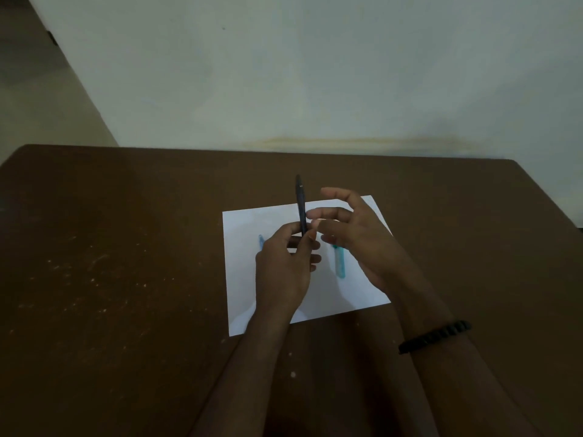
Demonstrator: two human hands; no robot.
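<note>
I pinch the light, stiff, rather slick dark pen (301, 206) low on its barrel in my left hand (284, 266), upright above the paper (246, 279) on the desk (126, 247), right hand (356, 241) loosely open beside it.

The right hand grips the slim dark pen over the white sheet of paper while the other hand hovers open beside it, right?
No. In the head view the left hand grips the slim dark pen over the white sheet of paper; the right hand hovers open beside it.
</note>
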